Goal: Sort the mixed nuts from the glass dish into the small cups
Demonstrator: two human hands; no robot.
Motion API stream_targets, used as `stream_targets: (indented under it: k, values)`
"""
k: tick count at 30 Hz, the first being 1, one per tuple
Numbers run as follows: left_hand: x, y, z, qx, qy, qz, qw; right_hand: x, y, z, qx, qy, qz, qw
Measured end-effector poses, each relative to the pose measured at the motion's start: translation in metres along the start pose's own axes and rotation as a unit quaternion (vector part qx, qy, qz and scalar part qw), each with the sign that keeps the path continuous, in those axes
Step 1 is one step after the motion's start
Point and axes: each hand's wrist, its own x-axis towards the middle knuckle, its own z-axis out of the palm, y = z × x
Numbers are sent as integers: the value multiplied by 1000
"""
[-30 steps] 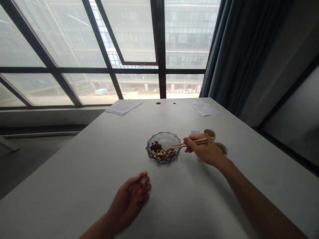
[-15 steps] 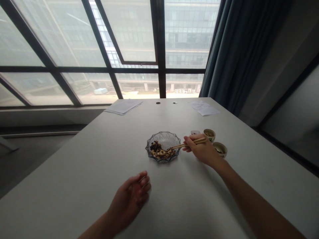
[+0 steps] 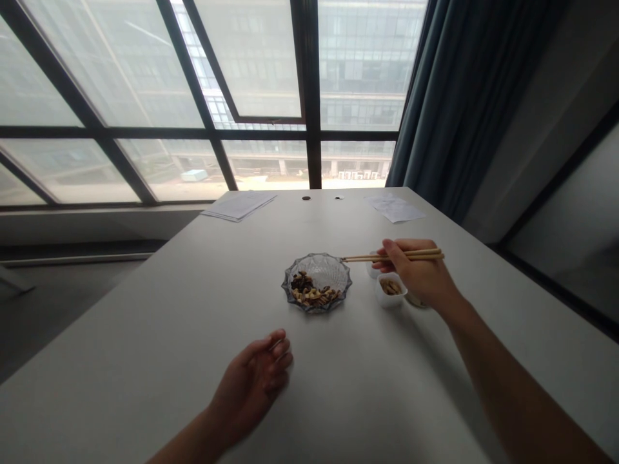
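Observation:
A scalloped glass bowl [image 3: 316, 283] sits on the white table, with dark and pale dried pieces [image 3: 314, 293] along its near and left side. My right hand [image 3: 416, 270] is closed round a pair of wooden chopsticks [image 3: 367, 258], whose tips are at the bowl's right rim. Something small may be at the tips, too tiny to make out. Under and left of that hand stands a small white cup [image 3: 391, 290] with brownish pieces; another white cup [image 3: 372, 267] and a further dish are partly hidden. My left hand [image 3: 261, 380] rests palm inward nearer me, fingers loosely curled, holding nothing.
The white table [image 3: 193, 322] reaches to the windows. Stacked papers [image 3: 239, 206] lie at its far left and another sheet [image 3: 395, 209] at the far right. Two small round spots are between them. A dark blue curtain [image 3: 454, 103] hangs at the right.
My right hand has moved right and slightly up, lifting the chopstick tips from the bowl's contents to its rim. The white cup with brownish pieces now shows; the two green-rimmed cups are mostly covered. My left hand stays put.

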Motion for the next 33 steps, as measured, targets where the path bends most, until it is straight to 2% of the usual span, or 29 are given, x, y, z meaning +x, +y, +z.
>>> stream_targets:
  k: [4,7,9,12,15,22,24,26,31,33]
  values:
    - [0,0,-1,0,3,0,1000,9,-6,-28,-31,73,-15,997]
    - [0,0,-1,4,5,1,1000,18,7,-43,-47,108,-4,993]
    - [1,0,-1,6,6,1,1000,24,19,-49,-51,107,3,993]
    - [1,0,0,5,5,1,1000,29,32,-52,-55,90,4,994]
    - [1,1,0,7,5,2,1000,30,33,-51,-58,76,4,995]
    - [0,1,0,7,1,-1,1000,19,11,-43,-41,101,-28,994]
    - [0,1,0,8,3,0,1000,13,3,-37,-43,81,-47,995]
    - [0,1,0,9,4,1,1000,7,-5,-30,-45,35,-63,996]
    - [1,1,0,6,4,-2,1000,-6,-11,-7,-79,-143,-88,983]
    - [0,1,0,5,7,-2,1000,-9,-9,1,-98,-189,-99,972]
